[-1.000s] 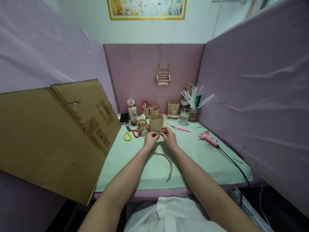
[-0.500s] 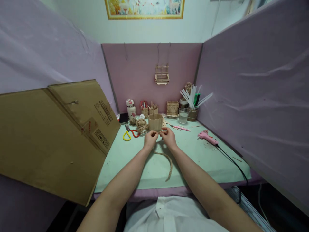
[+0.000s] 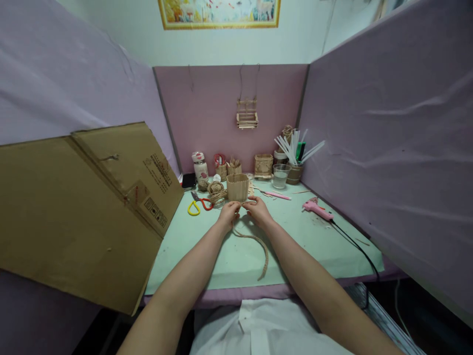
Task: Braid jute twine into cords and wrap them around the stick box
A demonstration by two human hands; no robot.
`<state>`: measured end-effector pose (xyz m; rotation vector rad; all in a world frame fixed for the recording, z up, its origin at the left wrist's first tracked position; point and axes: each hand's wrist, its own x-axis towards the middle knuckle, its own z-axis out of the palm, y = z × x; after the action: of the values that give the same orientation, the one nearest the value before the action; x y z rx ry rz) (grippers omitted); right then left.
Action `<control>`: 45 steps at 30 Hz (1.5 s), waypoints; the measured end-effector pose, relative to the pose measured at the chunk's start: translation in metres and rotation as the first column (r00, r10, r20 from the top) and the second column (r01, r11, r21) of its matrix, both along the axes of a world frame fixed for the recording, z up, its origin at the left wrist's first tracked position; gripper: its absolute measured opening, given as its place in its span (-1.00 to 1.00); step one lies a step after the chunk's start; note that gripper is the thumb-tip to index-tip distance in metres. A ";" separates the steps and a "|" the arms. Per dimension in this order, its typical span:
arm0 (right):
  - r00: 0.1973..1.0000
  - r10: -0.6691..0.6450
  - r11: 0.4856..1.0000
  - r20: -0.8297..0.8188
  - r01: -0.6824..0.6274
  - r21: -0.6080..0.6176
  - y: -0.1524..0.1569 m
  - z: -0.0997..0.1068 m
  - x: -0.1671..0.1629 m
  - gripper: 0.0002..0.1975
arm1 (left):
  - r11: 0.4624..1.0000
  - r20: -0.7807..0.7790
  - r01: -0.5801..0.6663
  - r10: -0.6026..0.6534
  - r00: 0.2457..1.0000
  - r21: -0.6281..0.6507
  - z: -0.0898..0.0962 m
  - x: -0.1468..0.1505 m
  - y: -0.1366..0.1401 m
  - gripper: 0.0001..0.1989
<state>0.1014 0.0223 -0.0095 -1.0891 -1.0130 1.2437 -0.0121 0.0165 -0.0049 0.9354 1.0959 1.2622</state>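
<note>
My left hand [image 3: 229, 214] and my right hand [image 3: 256, 209] are close together over the middle of the table, fingers closed in pinches. Between them runs a braided twine cord [image 3: 254, 238], gripped near one end by both hands. Its loose length hangs below my left hand and curves over the cloth toward the front edge. Just beyond my fingertips stands a container faced with wooden sticks [image 3: 237, 187], upright. A ball of twine [image 3: 216, 188] sits to its left. Scissors [image 3: 199, 203] with yellow and red handles lie left of my left hand.
A pink glue gun [image 3: 317, 209] with a black cable lies at the right. Jars, stick-filled cups and a water cup [image 3: 281, 176] line the back, with a pink pen-like tool [image 3: 276, 195] before them. A large cardboard sheet [image 3: 92, 212] leans on the left.
My hands have shifted slightly, with my left hand turned a little. The cord's loose length has slid somewhat to the right and toward the front edge. The other things stay in place.
</note>
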 end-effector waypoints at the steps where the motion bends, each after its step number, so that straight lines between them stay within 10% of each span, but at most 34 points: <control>1: 1.000 0.011 1.000 -0.006 -0.011 -0.005 0.000 0.000 0.000 -0.57 | 1.000 0.029 0.013 -0.013 0.999 -0.017 0.001 0.000 0.000 -0.85; 10: 0.998 -0.056 0.998 -0.040 0.056 0.021 0.000 0.003 0.001 -0.62 | 0.983 0.104 0.185 -0.185 0.977 0.009 0.007 -0.005 -0.004 -0.73; 15: 0.956 -0.196 0.938 0.219 0.117 0.327 0.001 0.002 0.003 -0.87 | 0.993 0.043 0.079 -0.083 0.996 0.082 0.002 -0.003 -0.004 -0.67; 23: 0.900 -0.218 0.916 0.376 0.056 0.398 -0.002 0.004 0.005 -0.85 | 0.979 -0.040 -0.016 0.025 0.999 0.205 -0.003 -0.001 0.002 -0.67; 30: 0.891 -0.255 0.886 0.374 0.060 0.460 -0.005 0.004 0.002 -0.88 | 0.998 0.045 -0.027 0.024 0.999 0.063 0.001 -0.002 0.001 -0.82; 34: 0.899 -0.220 0.846 0.379 -0.018 0.533 -0.008 0.005 -0.001 -0.88 | 0.976 0.248 0.180 -0.145 0.958 -0.122 0.007 -0.009 0.002 -0.92; 41: 0.985 -0.029 0.982 0.168 -0.003 0.189 -0.006 0.007 0.000 -0.79 | 0.989 0.019 0.018 -0.021 1.000 0.147 0.004 -0.002 -0.003 -0.78; 45: 0.979 -0.020 0.975 0.205 -0.026 0.221 -0.003 0.005 0.003 -0.79 | 0.969 -0.108 -0.014 0.041 0.993 0.246 -0.001 0.001 0.000 -0.76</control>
<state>0.1047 0.0195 -0.0043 -1.0547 -1.2796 1.0057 -0.0112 0.0162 -0.0060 1.1925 1.0578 1.4042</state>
